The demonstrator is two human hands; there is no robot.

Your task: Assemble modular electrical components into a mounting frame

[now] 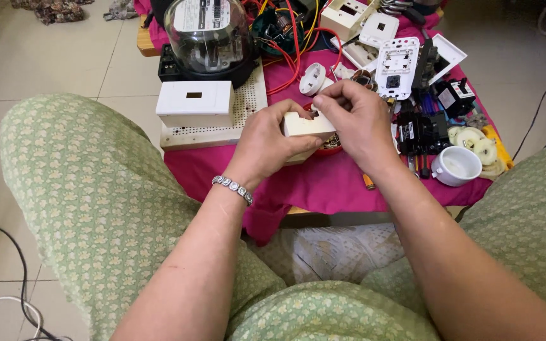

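Person sits w/ knees apart in green patterned fabric, both forearms reaching fwd over a low table [349, 183] draped in pink cloth.

Far left on the table: a white rectangular box [195, 103] sitting on a perforated white board [248, 104], and behind it an electric meter [208, 38] under a clear dome.

Left hand [266, 144], beaded bracelet [233, 189] at the wrist, is curled round a small cream plastic box [308, 126], thumb on top, fingers wrapped underneath; firm closed hold. Box is held just above the table's mid area, over a red bowl [331, 146] that's mostly hidden behind it; bowl contents hard to make out.

Right hand [360, 123] comes in from the right, fingers bent down and pinched tight at the box's top edge. Can't tell if sth small is between the fingertips; they're covered by the knuckles.

Further right: white round fitting [313, 78], white switch plate [396, 66], black breakers [421, 129], white cup [456, 166], tape rolls [478, 144]. Red wires [295, 44] tangle at the back, top cut off by frame.
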